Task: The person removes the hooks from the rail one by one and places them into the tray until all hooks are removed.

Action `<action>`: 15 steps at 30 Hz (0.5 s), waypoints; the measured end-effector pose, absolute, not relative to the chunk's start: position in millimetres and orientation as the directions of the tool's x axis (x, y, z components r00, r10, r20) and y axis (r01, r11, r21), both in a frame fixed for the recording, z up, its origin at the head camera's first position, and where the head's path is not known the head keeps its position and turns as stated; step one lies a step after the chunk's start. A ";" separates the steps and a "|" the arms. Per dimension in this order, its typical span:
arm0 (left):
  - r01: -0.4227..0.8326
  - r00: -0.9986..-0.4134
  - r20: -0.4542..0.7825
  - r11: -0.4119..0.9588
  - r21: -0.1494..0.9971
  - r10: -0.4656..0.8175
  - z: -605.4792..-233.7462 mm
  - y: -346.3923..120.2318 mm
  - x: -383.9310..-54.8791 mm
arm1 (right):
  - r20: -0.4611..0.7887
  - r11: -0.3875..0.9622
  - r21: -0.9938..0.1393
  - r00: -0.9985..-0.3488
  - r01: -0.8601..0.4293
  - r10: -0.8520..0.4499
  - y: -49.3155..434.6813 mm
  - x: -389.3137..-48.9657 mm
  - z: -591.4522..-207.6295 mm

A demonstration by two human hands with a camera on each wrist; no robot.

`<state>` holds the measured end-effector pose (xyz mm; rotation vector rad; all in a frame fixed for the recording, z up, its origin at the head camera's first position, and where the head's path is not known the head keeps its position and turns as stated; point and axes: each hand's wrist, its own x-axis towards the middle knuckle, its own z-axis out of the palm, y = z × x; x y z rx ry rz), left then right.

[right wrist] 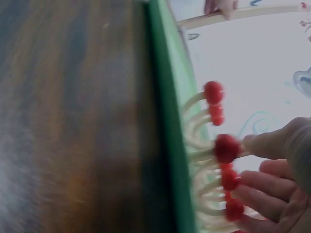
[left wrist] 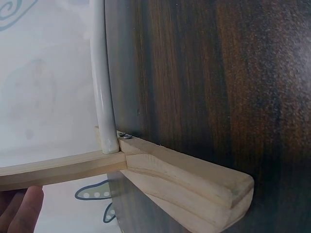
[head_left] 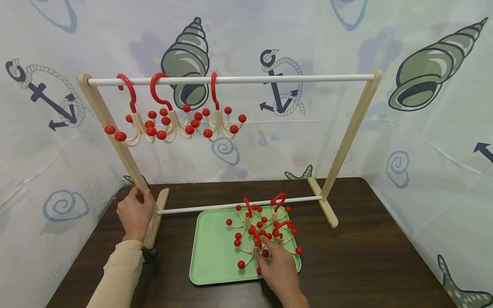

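Crossing tray edge (head_left: 223, 282), right hand (head_left: 280, 269) among hangers (head_left: 256, 237)

no words, labels, brands or numbers can be read in any of the three views of my work. the patterned cloth (head_left: 115, 25) facing me bears printed anchors (head_left: 275, 87) and shells (head_left: 186, 60); a small pale-blue mark (head_left: 262, 140) on it, somewhat letter-like, is too faint for me to make out.
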<state>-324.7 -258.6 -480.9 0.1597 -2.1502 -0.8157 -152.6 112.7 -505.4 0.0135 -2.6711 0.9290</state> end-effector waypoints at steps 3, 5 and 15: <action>0.152 -0.663 0.648 0.780 0.607 -0.375 -480.1 -259.0 -324.6 | 0.272 0.777 -0.618 -0.960 -0.117 0.072 115.0 -146.2 -492.1; 0.152 -0.664 0.647 0.779 0.609 -0.376 -480.2 -259.5 -325.0 | 0.267 0.765 -0.629 -0.962 -0.135 0.049 116.7 -141.2 -481.3; 0.158 -0.664 0.653 0.785 0.599 -0.364 -481.8 -260.4 -326.1 | 0.488 0.618 -0.685 -0.873 -0.386 -0.005 133.4 -123.8 -421.3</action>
